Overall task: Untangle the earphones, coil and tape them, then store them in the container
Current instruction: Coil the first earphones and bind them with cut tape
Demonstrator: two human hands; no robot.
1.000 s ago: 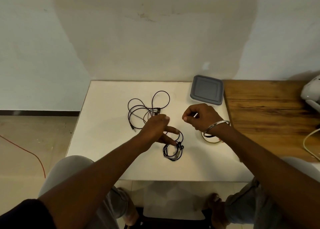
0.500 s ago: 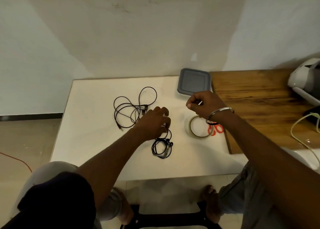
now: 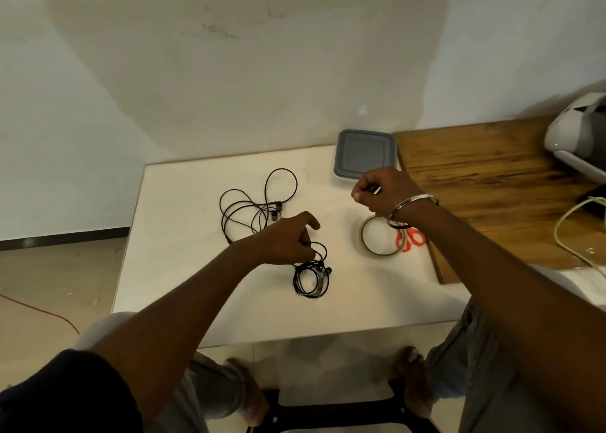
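A small coiled bundle of black earphones (image 3: 311,280) lies on the white table (image 3: 183,268) near its front. My left hand (image 3: 287,239) hovers just behind the bundle, fingers curled, pinching a loop of its cable. A second, loose pair of black earphones (image 3: 254,208) sprawls behind that hand. My right hand (image 3: 382,190) is raised in front of the grey lidded container (image 3: 365,153), fingers curled around a small pale strip. The clear tape roll (image 3: 380,240) lies flat under my right wrist.
Red-handled scissors (image 3: 411,240) lie beside the tape roll at the table's right edge. A wooden table (image 3: 485,177) adjoins on the right, carrying a white device (image 3: 580,134) and a pale cable (image 3: 570,236). The wall stands close behind. My knees are under the front edge.
My left hand's fingers went from spread over the coiled bundle to curled on its cable. My right hand rose off the tape roll, towards the container, still holding the pale strip.
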